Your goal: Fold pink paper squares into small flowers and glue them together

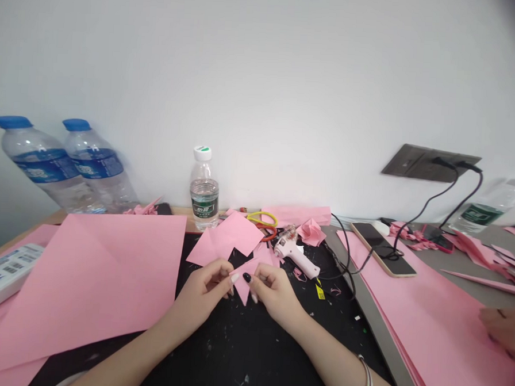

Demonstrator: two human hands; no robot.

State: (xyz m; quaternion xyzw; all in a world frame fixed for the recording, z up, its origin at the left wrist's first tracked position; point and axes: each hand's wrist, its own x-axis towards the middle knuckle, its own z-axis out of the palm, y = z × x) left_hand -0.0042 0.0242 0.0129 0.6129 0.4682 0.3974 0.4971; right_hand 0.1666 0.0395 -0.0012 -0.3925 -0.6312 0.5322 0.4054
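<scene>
Between both hands, over the black mat [232,353], is a small folded piece of pink paper [244,285] with a point hanging down. My left hand [209,284] pinches its left side between thumb and fingers. The right side is pinched by my right hand [274,289], its dark-nailed thumb on top. Square pink paper pieces [233,235] lie just beyond the fingers. A pale pink glue gun [297,256] lies to the right of them, near a folded pink paper flower [311,232] and scissors with yellow and orange handles [262,219].
Large pink sheets [102,271] lie at the left beside a white box [6,278]. A water bottle [204,196] stands by the wall. At the right are a phone [384,250], cables, more pink sheets [432,323] and another person's hand [505,330].
</scene>
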